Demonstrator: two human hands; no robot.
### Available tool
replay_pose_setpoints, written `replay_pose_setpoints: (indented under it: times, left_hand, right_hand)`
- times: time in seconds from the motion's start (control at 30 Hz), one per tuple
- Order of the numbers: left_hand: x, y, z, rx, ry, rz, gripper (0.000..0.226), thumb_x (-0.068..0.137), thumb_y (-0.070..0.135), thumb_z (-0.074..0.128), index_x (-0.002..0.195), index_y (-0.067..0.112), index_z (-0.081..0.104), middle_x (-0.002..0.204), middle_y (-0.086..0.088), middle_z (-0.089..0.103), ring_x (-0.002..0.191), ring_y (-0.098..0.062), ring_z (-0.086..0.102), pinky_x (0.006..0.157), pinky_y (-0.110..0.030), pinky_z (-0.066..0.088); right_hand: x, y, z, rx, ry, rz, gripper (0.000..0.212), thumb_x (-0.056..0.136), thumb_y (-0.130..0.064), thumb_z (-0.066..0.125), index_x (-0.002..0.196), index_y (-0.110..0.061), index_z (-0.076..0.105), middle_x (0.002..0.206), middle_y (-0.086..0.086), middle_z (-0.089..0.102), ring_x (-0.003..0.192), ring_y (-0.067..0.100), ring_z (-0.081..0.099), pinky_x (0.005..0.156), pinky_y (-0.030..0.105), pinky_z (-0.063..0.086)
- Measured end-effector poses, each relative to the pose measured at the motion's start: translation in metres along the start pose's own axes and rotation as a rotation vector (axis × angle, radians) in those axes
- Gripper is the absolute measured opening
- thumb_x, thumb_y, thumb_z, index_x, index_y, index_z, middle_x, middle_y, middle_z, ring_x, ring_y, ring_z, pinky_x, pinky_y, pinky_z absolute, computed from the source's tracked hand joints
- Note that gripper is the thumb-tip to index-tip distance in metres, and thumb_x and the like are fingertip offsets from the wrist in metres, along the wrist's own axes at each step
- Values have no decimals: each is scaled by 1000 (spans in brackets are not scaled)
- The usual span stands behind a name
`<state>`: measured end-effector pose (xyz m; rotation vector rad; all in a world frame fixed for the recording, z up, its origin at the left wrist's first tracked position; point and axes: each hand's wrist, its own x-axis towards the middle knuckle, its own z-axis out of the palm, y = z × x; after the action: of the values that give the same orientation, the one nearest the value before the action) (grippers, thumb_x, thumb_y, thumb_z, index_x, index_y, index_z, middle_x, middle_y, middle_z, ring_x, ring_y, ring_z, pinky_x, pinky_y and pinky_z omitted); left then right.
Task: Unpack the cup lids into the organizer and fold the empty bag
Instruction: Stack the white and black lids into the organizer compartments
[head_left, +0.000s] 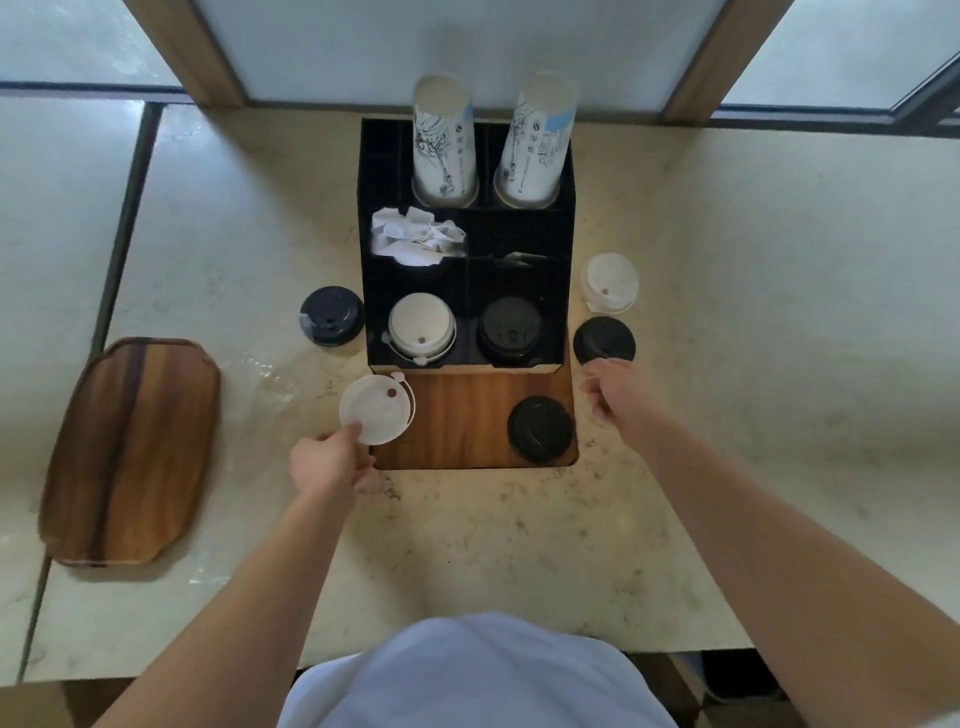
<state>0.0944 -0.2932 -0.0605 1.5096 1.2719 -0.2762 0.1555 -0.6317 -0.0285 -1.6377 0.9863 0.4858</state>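
Observation:
My left hand (327, 460) pinches a white cup lid (375, 410) by its near edge, just in front of the black organizer (563, 249). The organizer's front compartments hold a stack of white lids (422, 326) and a stack of black lids (510, 328). My right hand (618, 397) hovers with loosely curled fingers just below a black lid (604, 340) on the counter and holds nothing. More loose lids lie around: a black one (540, 428) on the wooden base, a black one (332, 316) left of the organizer, white ones (609, 282) at its right. The clear plastic bag (260, 384) lies flat on the counter at the left.
Two stacks of paper cups (445, 140) (537, 140) stand upside down in the organizer's back compartments, with white packets (415, 236) in a middle one. A wooden tray (130, 452) lies at the far left of the marble counter (727, 389).

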Motion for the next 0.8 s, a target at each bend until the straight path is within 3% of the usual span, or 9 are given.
replay_pose_setpoints:
  times: [0.1, 0.23, 0.33, 0.43, 0.67, 0.8]
  left_hand:
    - [-1, 0, 0, 9, -13, 30, 19, 84, 20, 73, 85, 3, 65, 66, -12, 62, 42, -23, 50, 39, -23, 36]
    - [-16, 0, -1, -9, -63, 130, 21, 78, 25, 68, 81, 7, 56, 74, -13, 59, 68, -28, 52, 56, -29, 40]
    - [-31, -4, 0, -102, -121, 118, 16, 87, 15, 66, 86, 5, 53, 88, -16, 60, 84, -31, 63, 69, -35, 54]
    - [-45, -8, 4, -170, -200, 82, 17, 86, 12, 66, 79, 8, 51, 96, -19, 60, 95, -33, 65, 82, -40, 58]
    - [-55, -8, 18, -187, -335, 33, 17, 89, 11, 69, 78, 10, 56, 88, -13, 71, 83, -25, 72, 70, -34, 59]
    - [-57, -2, 21, -172, -368, 41, 18, 90, 12, 70, 76, 13, 58, 80, -5, 70, 71, -17, 69, 61, -30, 57]
  right_hand:
    - [31, -30, -17, -58, 132, -90, 13, 97, -16, 56, 108, -11, 61, 77, 2, 63, 63, 13, 54, 57, 24, 44]
    - [68, -59, -35, -376, 264, -323, 30, 95, -18, 59, 123, -9, 61, 105, 1, 59, 94, 19, 55, 77, 32, 42]
    - [90, -69, -34, -520, 312, -409, 34, 92, -24, 65, 123, -15, 56, 108, -4, 53, 93, 16, 52, 71, 26, 40]
    - [103, -70, -26, -570, 300, -470, 34, 90, -28, 70, 118, -18, 54, 103, -3, 56, 90, 17, 55, 63, 21, 37]
    - [115, -67, -16, -723, 278, -601, 20, 92, -26, 69, 109, -17, 64, 107, 1, 57, 90, 20, 56, 70, 26, 39]
    - [113, -67, -18, -724, 304, -608, 22, 94, -30, 68, 110, -16, 65, 114, 5, 62, 89, 18, 53, 75, 30, 42]
